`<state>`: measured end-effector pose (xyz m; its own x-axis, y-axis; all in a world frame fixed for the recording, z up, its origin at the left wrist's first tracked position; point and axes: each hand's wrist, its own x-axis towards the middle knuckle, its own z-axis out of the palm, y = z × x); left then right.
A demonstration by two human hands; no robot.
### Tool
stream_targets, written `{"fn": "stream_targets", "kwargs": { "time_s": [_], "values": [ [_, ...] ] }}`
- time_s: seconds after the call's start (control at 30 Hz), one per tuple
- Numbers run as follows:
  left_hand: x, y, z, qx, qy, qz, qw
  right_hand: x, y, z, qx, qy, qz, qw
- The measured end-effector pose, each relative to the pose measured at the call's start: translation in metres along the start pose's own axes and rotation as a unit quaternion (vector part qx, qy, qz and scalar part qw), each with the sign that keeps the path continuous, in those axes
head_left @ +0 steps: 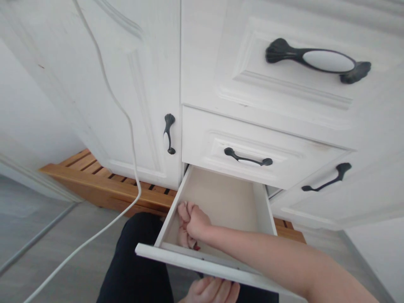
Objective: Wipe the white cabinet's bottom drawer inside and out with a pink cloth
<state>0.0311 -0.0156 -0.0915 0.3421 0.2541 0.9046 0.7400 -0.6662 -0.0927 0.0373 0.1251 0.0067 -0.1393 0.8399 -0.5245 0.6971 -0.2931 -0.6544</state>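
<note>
An open white drawer (227,198) juts out from the bottom of the cabinet. Inside it, at the front left corner, my right hand (198,223) is closed on a crumpled pinkish cloth (183,237), which lies against the drawer's left wall. A small red bit shows at the cloth's lower end. My left hand (213,290) is below the drawer front, its fingers curled up under the front's lower edge near a dark part of the handle, mostly hidden.
White cabinet doors and drawers with black handles (248,160) rise above. A white cable (131,126) hangs down at the left. Under the cabinet is a slatted wooden base (107,185). My dark-clad knee (139,261) is left of the drawer.
</note>
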Motion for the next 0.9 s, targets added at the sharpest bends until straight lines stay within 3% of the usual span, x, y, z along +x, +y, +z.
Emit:
{"fn": "stream_targets", "kwargs": {
  "time_s": [0.07,0.2,0.47,0.57,0.67,0.73,0.8,0.9],
  "values": [
    [-0.003,0.003,0.003,0.008,0.003,-0.005,1.000,-0.004,-0.025,0.017,0.103,0.007,0.048,0.993],
    [-0.008,0.008,0.011,0.015,0.026,-0.026,0.999,-0.013,-0.049,0.026,0.318,-0.030,0.145,0.936],
    [-0.011,-0.007,0.015,0.010,0.104,0.029,0.994,-0.023,-0.033,-0.002,0.349,-0.114,0.111,0.923],
    [-0.006,-0.012,0.009,-0.001,0.088,0.038,0.995,-0.037,-0.037,-0.019,0.363,-0.185,0.003,0.913],
    [0.005,-0.015,-0.002,-0.005,0.075,0.038,0.996,-0.045,-0.053,-0.036,0.240,-0.112,-0.237,0.935],
    [0.012,-0.017,-0.009,-0.010,0.055,0.034,0.998,-0.042,-0.066,-0.038,0.105,-0.074,-0.362,0.923],
    [0.017,-0.018,-0.016,-0.010,0.031,0.033,0.999,-0.036,-0.079,-0.031,0.031,-0.160,-0.410,0.897],
    [0.019,-0.020,-0.022,0.001,-0.001,0.058,0.998,-0.030,-0.092,-0.012,0.036,-0.315,-0.407,0.857]
  ]
}}
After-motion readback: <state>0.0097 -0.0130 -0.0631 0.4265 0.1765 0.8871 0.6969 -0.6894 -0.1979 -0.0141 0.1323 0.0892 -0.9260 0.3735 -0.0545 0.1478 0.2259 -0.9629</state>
